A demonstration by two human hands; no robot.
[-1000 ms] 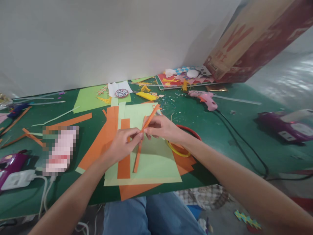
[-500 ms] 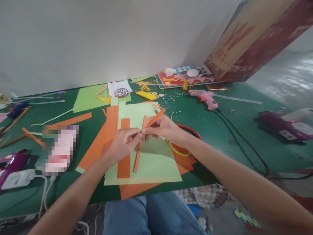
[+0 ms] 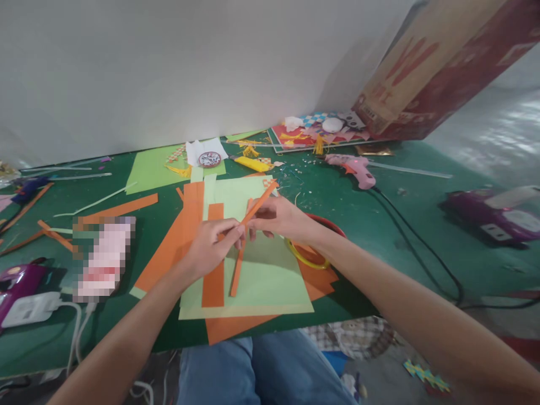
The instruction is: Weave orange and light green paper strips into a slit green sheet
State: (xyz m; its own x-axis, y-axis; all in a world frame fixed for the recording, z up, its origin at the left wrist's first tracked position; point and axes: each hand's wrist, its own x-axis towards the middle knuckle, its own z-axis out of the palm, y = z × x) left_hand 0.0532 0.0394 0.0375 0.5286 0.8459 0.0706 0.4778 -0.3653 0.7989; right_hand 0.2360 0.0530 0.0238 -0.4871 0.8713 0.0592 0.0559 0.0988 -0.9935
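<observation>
From where I stood, the left hand (image 3: pixel 215 242) had its fingers pinched on the lower end of a narrow orange strip (image 3: pixel 262 199) slanting toward one o'clock above the pale green sheet (image 3: pixel 270 275), while the right hand (image 3: pixel 287 216) curled its fingers close around it, gripping or not I couldn't tell. The strip looked already cut, but a wide orange piece (image 3: pixel 214 264) lay flat at seven o'clock, so I judged plenty remained undone.
</observation>
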